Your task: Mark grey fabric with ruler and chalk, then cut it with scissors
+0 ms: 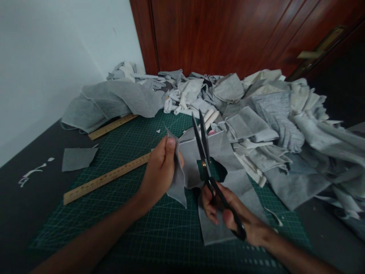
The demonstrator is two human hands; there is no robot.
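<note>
My left hand [160, 166] pinches a small piece of grey fabric [177, 185] between thumb and fingers, held up on edge above the mat. In my right hand [225, 205] is a pair of black-handled scissors [205, 154], the blades pointing away from me and slightly apart. The blades are to the right of the held piece and do not touch it. Beneath the scissors lies a larger grey fabric sheet [242, 186] with an opening through which the green cutting mat [125, 224] shows.
A wooden ruler [107, 178] lies left of my hand, and a second ruler [112, 126] sits partly under grey cloth [111, 99]. One fabric square [79, 159] rests at the left. Heaped fabric [273, 114] covers the back and right, before a wooden door [222, 36].
</note>
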